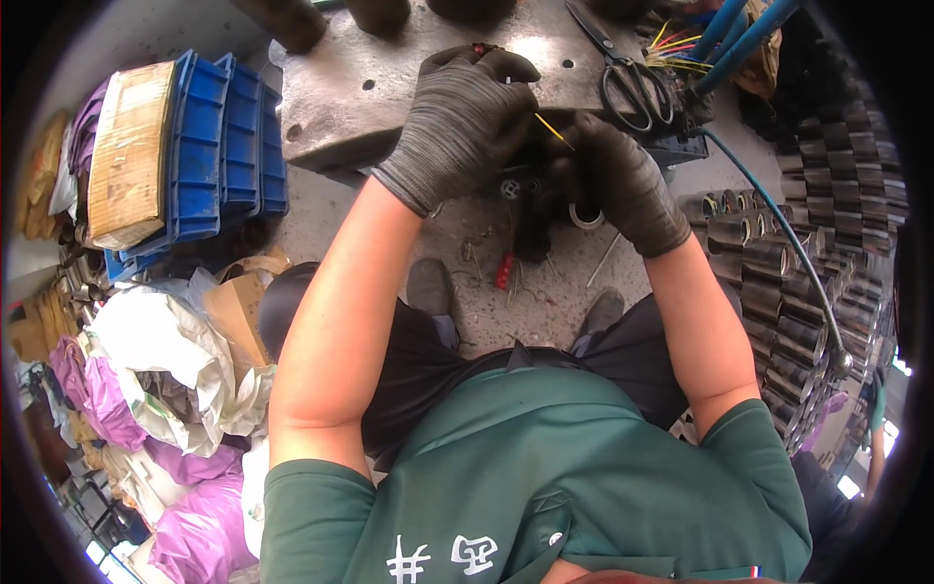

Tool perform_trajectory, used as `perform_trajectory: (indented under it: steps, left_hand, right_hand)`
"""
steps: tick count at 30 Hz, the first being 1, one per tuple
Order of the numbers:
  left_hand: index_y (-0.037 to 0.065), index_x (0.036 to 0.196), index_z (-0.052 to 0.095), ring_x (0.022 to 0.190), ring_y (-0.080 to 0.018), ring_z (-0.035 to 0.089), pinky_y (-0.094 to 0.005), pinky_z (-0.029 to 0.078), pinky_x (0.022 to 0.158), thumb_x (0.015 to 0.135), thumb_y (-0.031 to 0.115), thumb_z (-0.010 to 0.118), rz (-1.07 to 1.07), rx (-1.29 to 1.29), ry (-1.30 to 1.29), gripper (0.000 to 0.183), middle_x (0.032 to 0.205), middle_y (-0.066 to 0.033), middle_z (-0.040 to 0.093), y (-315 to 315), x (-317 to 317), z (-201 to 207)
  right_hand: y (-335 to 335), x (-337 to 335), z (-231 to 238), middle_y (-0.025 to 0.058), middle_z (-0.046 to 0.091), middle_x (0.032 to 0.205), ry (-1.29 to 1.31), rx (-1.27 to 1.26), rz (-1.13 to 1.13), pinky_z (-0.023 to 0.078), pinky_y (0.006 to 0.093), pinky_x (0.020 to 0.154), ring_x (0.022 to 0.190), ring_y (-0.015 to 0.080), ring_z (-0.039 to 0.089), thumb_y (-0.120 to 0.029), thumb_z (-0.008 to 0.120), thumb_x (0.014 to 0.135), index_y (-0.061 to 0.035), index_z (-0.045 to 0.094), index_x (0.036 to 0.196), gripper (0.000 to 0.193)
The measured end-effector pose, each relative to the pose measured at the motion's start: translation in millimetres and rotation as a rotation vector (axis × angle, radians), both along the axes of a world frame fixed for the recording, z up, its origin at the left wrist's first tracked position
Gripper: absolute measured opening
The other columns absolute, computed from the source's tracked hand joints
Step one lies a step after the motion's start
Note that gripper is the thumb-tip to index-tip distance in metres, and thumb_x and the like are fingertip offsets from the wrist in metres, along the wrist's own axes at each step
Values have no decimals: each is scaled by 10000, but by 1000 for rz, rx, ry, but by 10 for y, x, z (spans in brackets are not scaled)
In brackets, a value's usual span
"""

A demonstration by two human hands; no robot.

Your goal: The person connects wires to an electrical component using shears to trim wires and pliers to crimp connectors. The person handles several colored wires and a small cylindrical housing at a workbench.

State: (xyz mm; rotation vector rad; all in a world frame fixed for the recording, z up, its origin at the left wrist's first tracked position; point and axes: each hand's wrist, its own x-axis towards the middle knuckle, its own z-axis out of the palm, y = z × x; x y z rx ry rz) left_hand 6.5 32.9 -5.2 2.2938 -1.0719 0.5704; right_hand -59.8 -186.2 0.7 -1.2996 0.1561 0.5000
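My left hand (462,117), in a grey knitted glove, is raised over the near edge of the metal worktable (331,112) with its fingers closed. A thin yellow wire (551,127) comes out between its fingers and slants down to my right hand (628,185). That hand, gloved alike, is closed at the wire's other end; its fingertips are dark and slightly blurred. Past my left fingertips a small reddish-brown piece (482,48) peeks out, mostly hidden. Black-handled scissors (634,90) lie open on the table beyond my right hand.
Coloured wires (676,44) lie beside blue bars (744,44) at the back right. Stacked blue crates (199,146) carry a cardboard box (131,156) on the left. Dark metal cylinders (778,282) fill the right side, crossed by a teal cable (778,209). Wire scraps (516,282) litter the floor.
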Motion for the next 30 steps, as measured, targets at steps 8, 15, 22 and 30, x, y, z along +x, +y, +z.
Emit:
perform_trajectory:
  steps: [8,15,22,30]
  left_hand:
    - [101,939,709,1079,-324,634,-450,501,920,795,149,733,10,52,21,154,1210,-61,680,23,15,-46]
    - [117,901,711,1052,-326,634,-470,485,916,778,230,725,-6,12,8,167,1189,-40,688,-4,21,-48]
    - [126,898,716,1058,-319,637,-483,474,938,782,240,713,35,-1,11,163,1173,-30,694,-30,-9,-87]
    - [122,912,737,1024,-317,648,-473,502,910,793,238,718,179,71,64,167,1164,-36,708,57,107,-87]
  right_hand:
    - [270,167,24,7,642,801,146,137,-81,542,310,727,790,141,677,-304,641,976,-79,670,980,227]
    - [351,176,-186,-44,535,651,198,224,-172,369,260,517,542,97,443,-277,652,933,-131,630,844,173]
    - [412,113,-156,-53,512,639,198,275,-281,359,236,499,528,85,440,-252,652,950,-149,614,805,181]
    - [281,-57,-43,-51,502,631,179,342,-261,350,237,495,522,76,423,-249,656,953,-134,610,796,200]
